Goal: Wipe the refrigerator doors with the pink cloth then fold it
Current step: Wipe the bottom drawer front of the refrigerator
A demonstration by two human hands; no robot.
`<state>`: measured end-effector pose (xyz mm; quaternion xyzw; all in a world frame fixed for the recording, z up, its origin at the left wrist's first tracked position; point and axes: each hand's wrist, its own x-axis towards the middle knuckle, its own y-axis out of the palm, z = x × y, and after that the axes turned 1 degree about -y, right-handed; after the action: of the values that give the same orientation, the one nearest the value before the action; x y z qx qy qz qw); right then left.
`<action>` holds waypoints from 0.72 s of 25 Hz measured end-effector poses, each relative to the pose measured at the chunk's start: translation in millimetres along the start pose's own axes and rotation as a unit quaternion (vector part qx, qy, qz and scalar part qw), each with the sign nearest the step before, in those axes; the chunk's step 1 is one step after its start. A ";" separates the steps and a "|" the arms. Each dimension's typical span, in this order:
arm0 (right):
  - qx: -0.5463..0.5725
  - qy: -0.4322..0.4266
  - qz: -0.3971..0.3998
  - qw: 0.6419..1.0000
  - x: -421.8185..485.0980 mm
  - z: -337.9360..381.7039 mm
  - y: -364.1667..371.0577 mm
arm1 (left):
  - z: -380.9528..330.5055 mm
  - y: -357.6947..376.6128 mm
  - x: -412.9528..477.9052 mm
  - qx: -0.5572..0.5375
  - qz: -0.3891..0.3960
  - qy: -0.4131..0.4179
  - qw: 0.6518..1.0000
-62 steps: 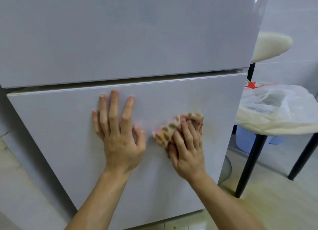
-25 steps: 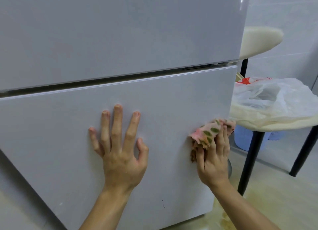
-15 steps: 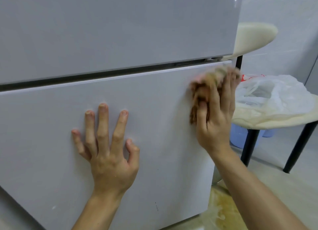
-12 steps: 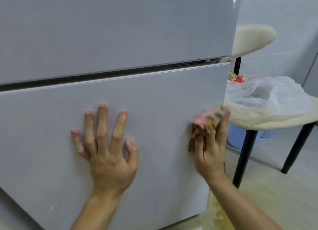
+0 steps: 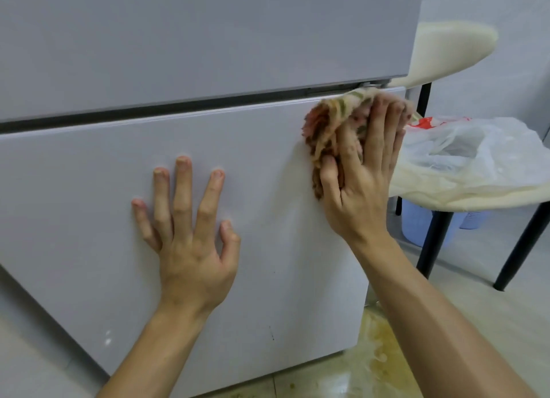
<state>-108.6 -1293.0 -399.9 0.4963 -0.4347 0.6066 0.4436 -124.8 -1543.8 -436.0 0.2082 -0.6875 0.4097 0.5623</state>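
Wiping stroke reaches the top right corner of the lower door

The right hand (image 5: 363, 189) has swept the pink cloth (image 5: 327, 123) up from mid-height along the right edge of the lower door (image 5: 89, 207), so it now sits bunched just under the gap below the upper door (image 5: 178, 40). The fingers are straight and close together, pressing the cloth flat, with the thumb against its lower edge. The left hand (image 5: 190, 243) stays spread flat on the panel, fingers apart. I judge the wiping is still mid-course and the folding not yet begun. The red print on the plastic bag (image 5: 464, 150) is unreadable, and neither door shows a brand.
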 end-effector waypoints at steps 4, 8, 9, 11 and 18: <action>0.030 -0.006 0.002 1.000 -69.2 8.6 1.8 | 1.0 -1.5 -0.8 0.002 0.009 0.002 1.000; -0.031 -0.057 0.206 0.976 -228.4 -6.0 -12.7 | -0.5 0.5 -0.3 0.004 0.003 -0.001 1.000; -0.047 -0.067 0.233 0.969 -246.3 -12.7 -16.5 | -0.8 1.2 0.0 0.003 0.002 0.001 1.000; -0.045 -0.075 0.242 0.966 -239.2 -17.0 -18.1 | -0.2 2.2 -0.2 0.002 0.001 0.002 1.000; 0.032 0.041 0.040 0.998 -43.2 51.1 13.0 | -1.3 3.9 -0.1 0.003 -0.004 0.003 1.000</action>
<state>-105.3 -1350.1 -437.1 0.4672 -0.4157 0.6573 0.4206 -126.9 -1540.6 -437.4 0.2115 -0.6835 0.4103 0.5654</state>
